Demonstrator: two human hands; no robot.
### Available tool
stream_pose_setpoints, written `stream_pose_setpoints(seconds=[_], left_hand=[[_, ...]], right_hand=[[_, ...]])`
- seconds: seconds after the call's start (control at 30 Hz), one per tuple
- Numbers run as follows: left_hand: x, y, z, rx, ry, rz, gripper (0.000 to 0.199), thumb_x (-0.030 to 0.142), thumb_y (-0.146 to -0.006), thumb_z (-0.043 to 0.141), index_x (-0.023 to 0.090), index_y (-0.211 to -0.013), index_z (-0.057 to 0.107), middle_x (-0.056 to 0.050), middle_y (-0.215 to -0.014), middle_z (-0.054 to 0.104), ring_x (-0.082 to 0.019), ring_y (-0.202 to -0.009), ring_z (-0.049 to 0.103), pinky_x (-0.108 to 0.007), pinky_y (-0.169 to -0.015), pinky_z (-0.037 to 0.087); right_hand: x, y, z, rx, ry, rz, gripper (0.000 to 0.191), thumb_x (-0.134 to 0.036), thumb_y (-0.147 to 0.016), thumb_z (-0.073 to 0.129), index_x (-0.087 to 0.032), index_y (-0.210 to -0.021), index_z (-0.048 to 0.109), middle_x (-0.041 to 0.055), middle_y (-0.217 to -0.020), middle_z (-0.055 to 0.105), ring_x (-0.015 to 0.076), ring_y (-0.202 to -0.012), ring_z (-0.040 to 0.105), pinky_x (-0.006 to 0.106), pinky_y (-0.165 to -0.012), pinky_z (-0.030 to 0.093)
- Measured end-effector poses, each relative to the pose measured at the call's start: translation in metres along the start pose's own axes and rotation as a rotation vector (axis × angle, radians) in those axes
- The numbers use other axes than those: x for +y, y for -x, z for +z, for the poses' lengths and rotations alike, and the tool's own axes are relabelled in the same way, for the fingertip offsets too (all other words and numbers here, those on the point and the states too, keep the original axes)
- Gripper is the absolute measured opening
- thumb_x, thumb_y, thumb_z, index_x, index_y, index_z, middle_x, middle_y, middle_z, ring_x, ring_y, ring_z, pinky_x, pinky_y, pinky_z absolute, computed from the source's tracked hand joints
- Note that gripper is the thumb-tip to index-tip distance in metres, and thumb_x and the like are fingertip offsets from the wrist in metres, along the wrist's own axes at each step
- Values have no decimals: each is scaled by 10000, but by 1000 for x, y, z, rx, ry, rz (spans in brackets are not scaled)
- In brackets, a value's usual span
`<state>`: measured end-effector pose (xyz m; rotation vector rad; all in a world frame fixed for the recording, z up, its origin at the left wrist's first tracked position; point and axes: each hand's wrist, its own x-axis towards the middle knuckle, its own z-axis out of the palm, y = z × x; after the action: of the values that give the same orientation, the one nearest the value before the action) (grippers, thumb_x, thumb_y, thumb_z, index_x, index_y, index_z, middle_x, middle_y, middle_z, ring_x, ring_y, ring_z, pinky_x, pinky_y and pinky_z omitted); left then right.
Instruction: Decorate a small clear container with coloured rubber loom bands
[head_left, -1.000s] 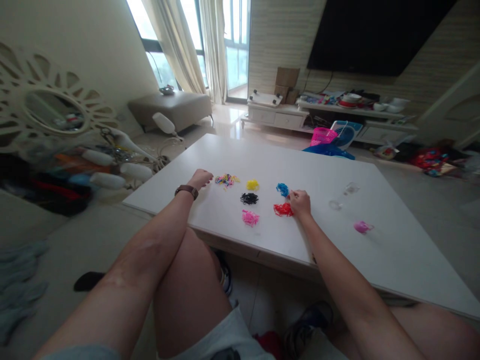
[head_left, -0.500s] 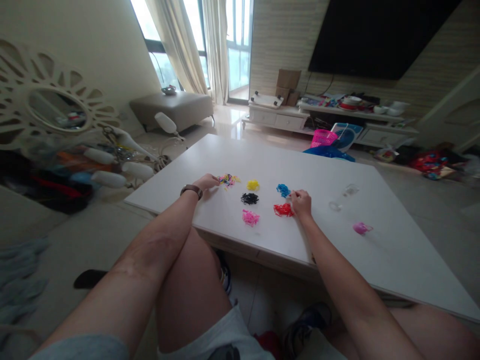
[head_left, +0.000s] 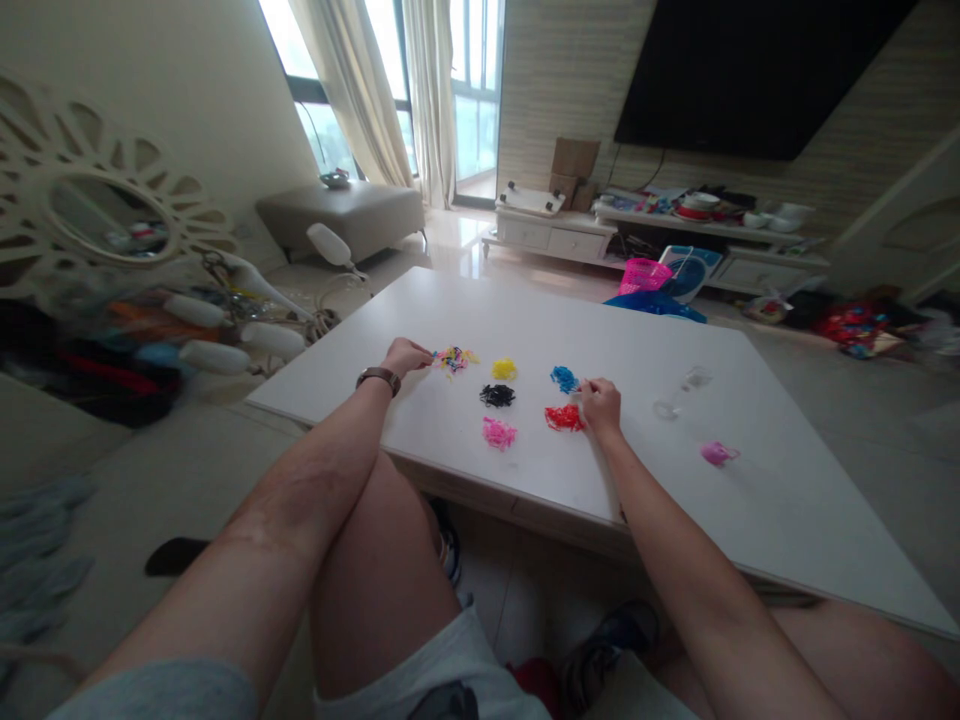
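On the white table (head_left: 480,300), small rubber bands lie sorted by colour into little heaps. My left hand (head_left: 406,356), with a watch at the wrist, pinches at the left edge of a mixed-colour pile of bands (head_left: 454,361). Its fingertips are closed, but what they hold is too small to make out. My right hand (head_left: 601,403) is closed in a pinch at the blue pile (head_left: 562,379), just above the red pile (head_left: 563,418). Between the hands are a yellow pile (head_left: 505,369), a black pile (head_left: 497,396) and a pink pile (head_left: 499,433).
Right of my right hand lie a pink object with a small loop (head_left: 718,454) and a clear plastic container (head_left: 696,379), with a clear ring-shaped piece (head_left: 664,410) beside it. A pink basket (head_left: 646,275) stands beyond the table's far edge. Lamp arms with white shades (head_left: 274,340) are at the left.
My left hand has drawn slightly left and away from me, its fingertips now pinched at the mixed pile's edge. My right hand stays by the blue pile with little change.
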<state>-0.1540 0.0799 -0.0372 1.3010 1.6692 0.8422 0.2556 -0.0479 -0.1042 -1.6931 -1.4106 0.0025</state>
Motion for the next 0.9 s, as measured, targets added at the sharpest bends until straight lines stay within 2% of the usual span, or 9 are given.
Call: stream_pose_setpoints(seconds=[0.27, 0.43, 0.7, 0.9], left_hand=[[-4, -3, 1, 19, 99, 35, 411, 158, -389, 919, 114, -707, 661, -17, -593, 641, -136, -627, 642, -257, -674, 563], [-4, -5, 2, 0, 80, 46, 404, 205, -395, 922, 110, -715, 695, -30, -614, 658, -142, -645, 643, -252, -668, 542], [-4, -5, 3, -77, 169, 119, 366, 169, -374, 896, 109, -684, 711, -35, -644, 682, -137, -639, 637, -267, -686, 550], [-2, -1, 4, -118, 215, 98, 398, 199, -351, 917, 95, -676, 710, -54, -635, 691, -153, -626, 653, -316, -747, 576]], right_hand=[[-1, 1, 0, 3, 0, -4, 367, -387, -889, 456, -208, -632, 647, 86, -734, 669, 241, -779, 575, 376, -781, 439], [0, 1, 0, 1, 3, 2, 368, -385, -886, 454, -208, -628, 648, 90, -739, 675, 242, -783, 581, 375, -787, 441], [1, 1, 0, 8, -11, 4, 374, -388, -887, 457, -201, -637, 663, 88, -746, 679, 236, -788, 585, 366, -790, 439], [0, 1, -1, 4, -28, 9, 373, -384, -885, 458, -203, -639, 672, 86, -753, 679, 233, -791, 578, 363, -796, 437]])
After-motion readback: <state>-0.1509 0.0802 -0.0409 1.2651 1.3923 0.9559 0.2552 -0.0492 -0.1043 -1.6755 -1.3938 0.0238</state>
